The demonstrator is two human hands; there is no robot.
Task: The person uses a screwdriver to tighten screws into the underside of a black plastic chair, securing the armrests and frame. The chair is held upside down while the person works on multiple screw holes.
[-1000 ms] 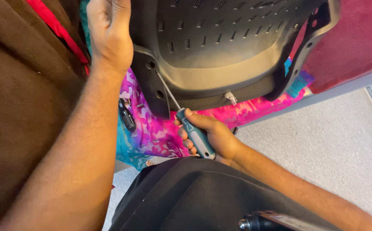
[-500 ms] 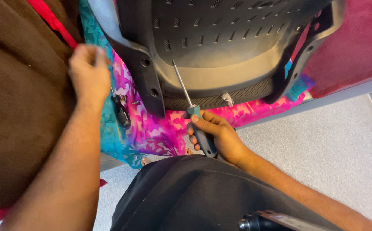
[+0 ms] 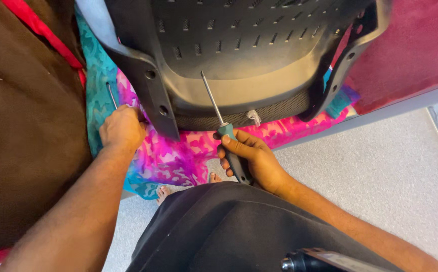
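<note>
Low at centre, right hand wrapped shut around the teal-and-dark handle of a screwdriver, thumb pressed along the top of the grip, fingers curled underneath. Thin metal shaft angled up and to the left from the fist, tip resting against the grey underside of a black plastic chair shell, just above its curved lower lip. Close beside the handle's top, a small pale tag or clip hanging at the shell's mesh edge. Off to the left, left hand closed knuckles-up against the bright cloth, right by the shell's left bracket arm with its two round holes; whether anything is pinched in those fingers, impossible to tell. Just above that hand, a slim metal rod lying on the fabric, lower end hidden behind the knuckles. Beneath shell and hands, a pink, purple and teal patterned cloth spread out and draping over the edge. Further left, a wide brown fabric surface with a red strip running along it. Upper right, a dark red cushion. Below, dark clothing across the lap, bare toes peeking out on pale grey carpet.
</note>
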